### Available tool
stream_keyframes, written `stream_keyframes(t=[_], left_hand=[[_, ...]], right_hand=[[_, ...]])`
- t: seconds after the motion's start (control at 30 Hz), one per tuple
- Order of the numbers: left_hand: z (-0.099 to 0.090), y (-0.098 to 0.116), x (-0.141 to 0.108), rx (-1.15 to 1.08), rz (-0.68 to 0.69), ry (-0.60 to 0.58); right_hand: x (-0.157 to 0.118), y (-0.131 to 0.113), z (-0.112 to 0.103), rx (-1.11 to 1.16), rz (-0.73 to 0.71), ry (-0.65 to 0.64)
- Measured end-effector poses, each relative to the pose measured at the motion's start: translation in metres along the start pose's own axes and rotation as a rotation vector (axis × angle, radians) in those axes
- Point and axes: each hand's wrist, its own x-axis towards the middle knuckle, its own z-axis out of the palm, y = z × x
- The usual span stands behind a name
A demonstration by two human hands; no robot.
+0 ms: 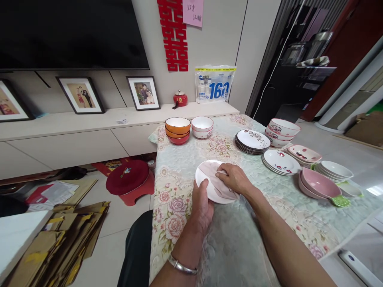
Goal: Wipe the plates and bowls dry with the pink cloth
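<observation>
A white plate (211,190) is tilted above the floral tablecloth, held at its left rim by my left hand (203,201), thumb on top and fingers underneath. A beige-pink cloth (214,175) lies across the plate's face. Pressed onto that cloth, my right hand (235,178) has its fingers bent around a bunched part of it. Beyond the plate stand a stack of orange and red bowls (177,129) and a stack of white bowls (202,126).
To the right are dark-rimmed plates (253,140), flower-patterned plates (281,162), large bowls (283,131), pink dishes (320,183) and small white dishes (336,170). A red stool (128,177) and flattened cardboard (56,247) are on the floor at left. A white ledge (113,119) borders the far side.
</observation>
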Motion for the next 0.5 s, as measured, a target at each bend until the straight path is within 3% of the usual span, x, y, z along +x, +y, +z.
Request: stream_keyframes(t=[0.5], left_hand=[[0.0003, 0.0005, 0.0001, 0.01, -0.004, 0.001]], right_hand=[[-0.0003, -0.001, -0.0012, -0.016, -0.004, -0.009]])
